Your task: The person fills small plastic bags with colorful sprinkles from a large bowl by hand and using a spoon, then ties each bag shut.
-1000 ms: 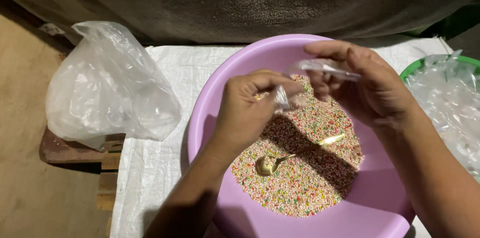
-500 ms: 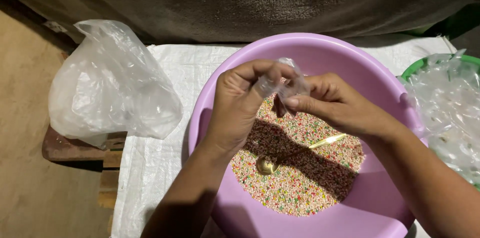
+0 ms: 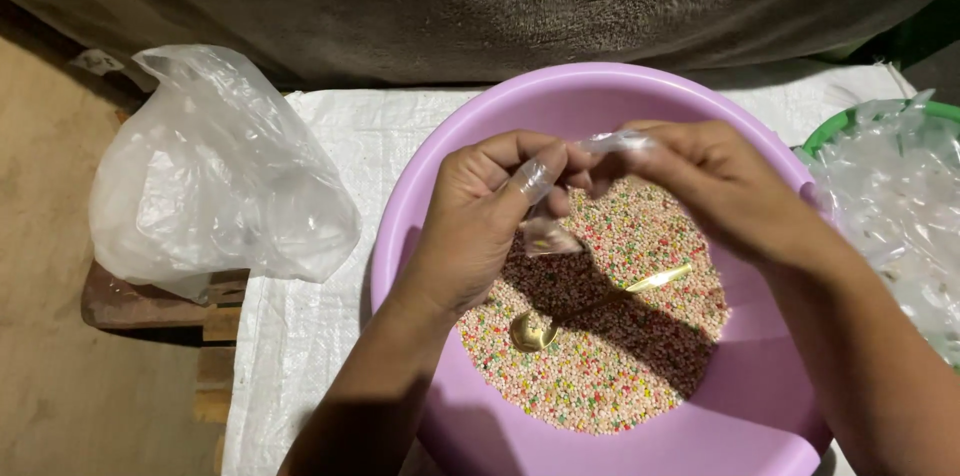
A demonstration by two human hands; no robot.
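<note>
Both hands pinching a thin clear pouch over the bead basin

I see my left hand [image 3: 480, 226] and right hand [image 3: 720, 186], fingers clamped on the crinkly small plastic bag [image 3: 545, 206], above the smooth lilac basin [image 3: 480, 126] of grainy coloured beads [image 3: 620, 356].

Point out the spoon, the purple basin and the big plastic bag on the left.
spoon [image 3: 533, 331], head view, on its bowl.
purple basin [image 3: 560, 101], head view, on its far rim.
big plastic bag [image 3: 215, 176], head view, on its middle.
</note>
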